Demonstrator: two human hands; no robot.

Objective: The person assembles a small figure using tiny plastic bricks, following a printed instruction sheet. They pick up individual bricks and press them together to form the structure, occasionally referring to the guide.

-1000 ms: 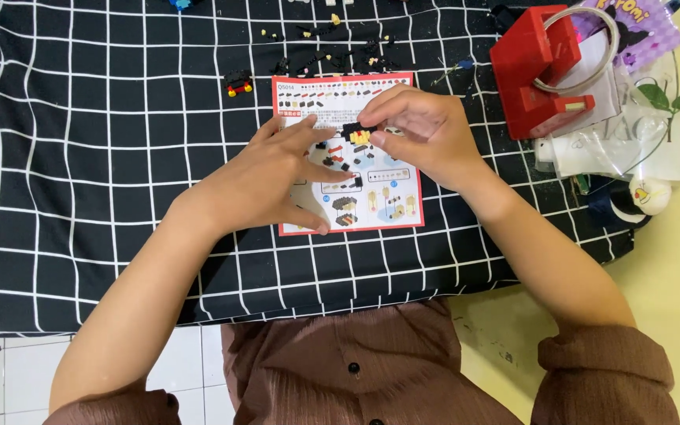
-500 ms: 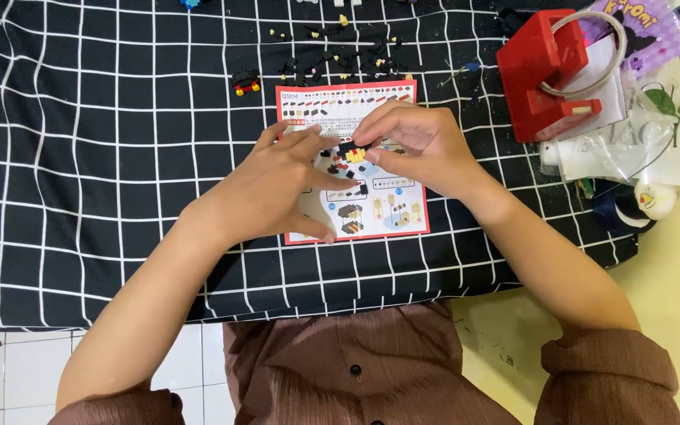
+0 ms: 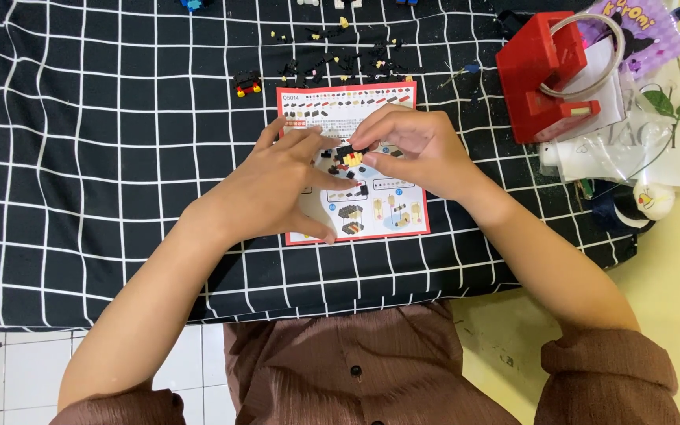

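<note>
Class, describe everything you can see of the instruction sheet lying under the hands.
The instruction sheet is a red-bordered paper card lying flat on the black, white-gridded cloth. It shows coloured part rows along the top and step drawings below. The left hand rests on its left half, and the right hand holds a small black and yellow brick model above its middle. A few loose bricks lie on it.

Lighting: bright, even, diffuse from overhead. Shadows: soft, short, beneath the hands (image 3: 277,185). Focus: sharp overall. Glare: mild, on the plastic bag (image 3: 631,149).
</note>
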